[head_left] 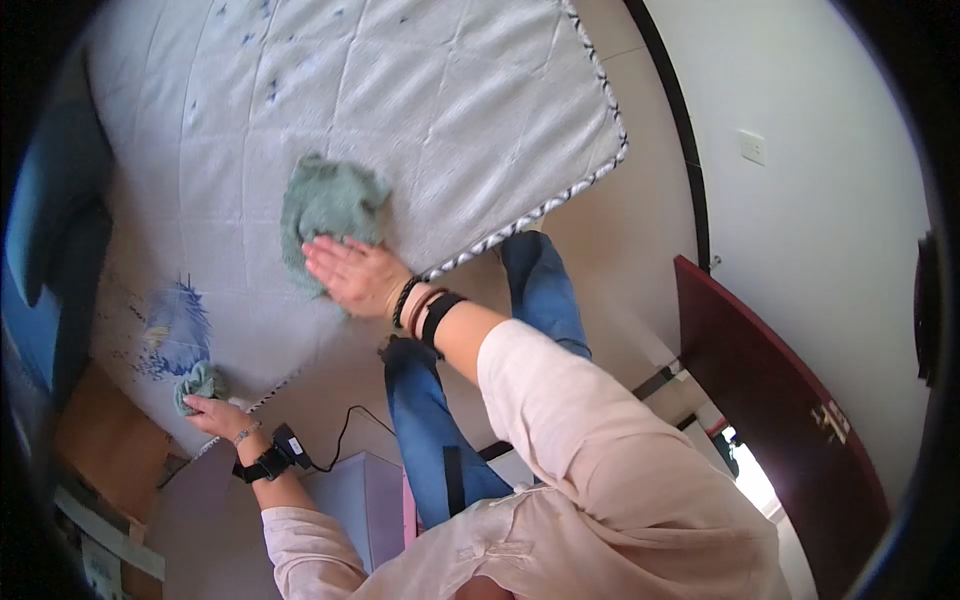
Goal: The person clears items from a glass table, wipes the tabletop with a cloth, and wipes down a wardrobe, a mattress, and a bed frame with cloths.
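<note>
My right hand [358, 279] lies flat with its fingers together on a crumpled green cloth [330, 205], which rests on a white quilted mat [440, 110] with a black-and-white braided edge. Lower left, my left hand [214, 415] has its fingers closed on a smaller bunched green cloth [203, 384] near the mat's edge. Just above that cloth, a blue feather-like print [180, 325] shows on the mat. Small blue marks dot the mat's upper left part.
A dark red door [780, 430] stands open at the right, beside a white wall with a socket plate [752, 147]. Blue fabric [60, 230] and a brown wooden panel [110, 430] are at the left. A pale cabinet [355, 500] stands below, near a black cable [350, 430].
</note>
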### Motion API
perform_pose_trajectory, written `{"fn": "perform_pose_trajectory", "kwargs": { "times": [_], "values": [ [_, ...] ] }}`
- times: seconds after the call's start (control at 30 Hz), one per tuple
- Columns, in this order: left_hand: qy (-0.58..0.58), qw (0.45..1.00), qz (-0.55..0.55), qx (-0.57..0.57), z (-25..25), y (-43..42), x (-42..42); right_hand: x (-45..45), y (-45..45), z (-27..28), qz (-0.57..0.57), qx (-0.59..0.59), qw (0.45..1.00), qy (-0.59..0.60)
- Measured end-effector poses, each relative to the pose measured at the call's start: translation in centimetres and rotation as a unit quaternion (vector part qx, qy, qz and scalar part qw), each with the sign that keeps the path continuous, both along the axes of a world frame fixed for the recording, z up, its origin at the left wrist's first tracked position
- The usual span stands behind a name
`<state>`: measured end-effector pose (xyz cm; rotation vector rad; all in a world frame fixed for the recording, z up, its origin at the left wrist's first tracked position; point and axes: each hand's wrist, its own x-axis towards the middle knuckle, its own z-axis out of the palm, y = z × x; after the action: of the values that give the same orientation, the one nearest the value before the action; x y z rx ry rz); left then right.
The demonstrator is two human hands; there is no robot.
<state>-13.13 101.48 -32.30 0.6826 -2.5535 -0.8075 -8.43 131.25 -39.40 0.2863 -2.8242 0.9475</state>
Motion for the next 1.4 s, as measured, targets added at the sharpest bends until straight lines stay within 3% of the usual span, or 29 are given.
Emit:
{"fn": "perform_pose_trajectory", "kwargs": {
  "times": [0.07,0.1,0.13,0.17,0.23,0.3,0.37,0.4,0.43,0.5,0.57,0.6,0.63,0.7,0.77,0.8,0.83,0.9,1.03,1.1,1.2,1.27,1.3,1.33,1.37,1.4],
  "values": [
    [0.002,1.0,0.003,0.003,2.5,5.2,-0.6,0.1,1.9,0.9,-0.008,-0.046,0.999,0.02],
    [-0.006,1.0,0.008,0.019,3.8,8.7,-0.9,0.3,3.0,2.2,-0.051,-0.178,0.979,-0.085],
    [-0.004,0.997,-0.029,0.078,4.8,11.9,-1.0,0.7,4.4,3.8,-0.087,-0.306,0.93,-0.185],
    [-0.004,0.997,-0.035,0.074,5.3,14.4,-1.5,0.9,6.1,5.5,-0.232,-0.413,0.854,-0.215],
    [-0.037,0.99,-0.079,0.108,5.7,20.4,-2.3,2.1,14.4,8.3,-0.302,-0.536,0.729,-0.3],
    [-0.058,0.982,-0.106,0.144,6.1,27.0,-3.8,4.1,23.4,10.0,-0.339,-0.422,0.818,-0.195],
    [-0.036,0.955,-0.225,0.189,5.1,31.7,-5.7,5.3,31.8,10.4,-0.421,-0.261,0.861,-0.118],
    [-0.059,0.948,-0.242,0.2,4.8,34.0,-6.9,5.9,35.4,9.4,-0.482,-0.448,0.742,-0.128],
    [-0.08,0.939,-0.257,0.215,4.3,36.4,-8.3,5.7,38.2,8.6,-0.473,-0.515,0.711,-0.075],
    [-0.054,0.925,-0.308,0.216,3.5,42.0,-11.0,6.2,40.3,5.2,-0.463,-0.51,0.716,-0.112],
    [-0.024,0.93,-0.311,0.193,1.5,46.5,-14.4,6.8,39.7,1.0,-0.43,-0.341,0.813,-0.194],
    [0.001,0.93,-0.327,0.169,0.2,48.4,-16.6,6.8,39.4,0.1,-0.416,-0.395,0.775,-0.265],
    [0.026,0.928,-0.344,0.145,-1.1,50.4,-18.9,7.2,39.5,-0.9,-0.389,-0.41,0.713,-0.415],
    [0.018,0.922,-0.343,0.179,-2.9,55.0,-22.1,7.9,37.0,-3.3,-0.383,-0.454,0.744,-0.308],
    [-0.093,0.903,-0.419,0.001,-5.4,56.3,-25.8,7.3,36.9,-2.4,-0.362,-0.48,0.733,-0.32],
    [-0.13,0.891,-0.4,-0.169,-6.8,56.9,-26.1,7.2,36.8,-2.6,-0.351,-0.514,0.708,-0.332],
    [-0.128,0.897,-0.361,-0.221,-8.1,57.3,-25.8,6.7,37.0,-2.7,-0.34,-0.546,0.686,-0.341],
    [-0.019,0.895,-0.406,-0.185,-7.5,58.1,-24.9,3.0,38.8,-1.8,-0.335,-0.565,0.653,-0.377],
    [-0.044,0.892,-0.383,-0.234,-8.1,57.6,-25.1,-10.0,40.9,-0.9,-0.216,-0.561,0.677,-0.425],
    [0.017,0.872,-0.393,-0.291,-8.6,57.5,-25.8,-15.4,40.0,-3.1,-0.214,-0.471,0.78,-0.351],
    [-0.054,0.881,-0.395,-0.254,-7.4,57.9,-24.9,-14.0,39.2,-3.6,-0.213,-0.45,0.814,-0.299],
    [-0.045,0.886,-0.385,-0.253,-7.9,57.7,-24.9,-8.5,38.4,-3.9,-0.204,-0.394,0.852,-0.279],
    [-0.037,0.886,-0.384,-0.257,-8.2,57.6,-25.0,-5.4,38.1,-4.1,-0.192,-0.396,0.847,-0.297],
    [-0.047,0.896,-0.385,-0.214,-8.1,57.6,-24.9,-4.1,39.5,-2.8,-0.15,-0.468,0.726,-0.481],
    [-0.053,0.9,-0.376,-0.215,-8.1,57.5,-24.8,-3.1,39.0,-1.8,-0.225,-0.469,0.769,-0.372],
    [-0.052,0.896,-0.382,-0.219,-8.1,57.5,-24.8,-2.6,38.4,-2.3,-0.238,-0.457,0.764,-0.388]
  ]
}}
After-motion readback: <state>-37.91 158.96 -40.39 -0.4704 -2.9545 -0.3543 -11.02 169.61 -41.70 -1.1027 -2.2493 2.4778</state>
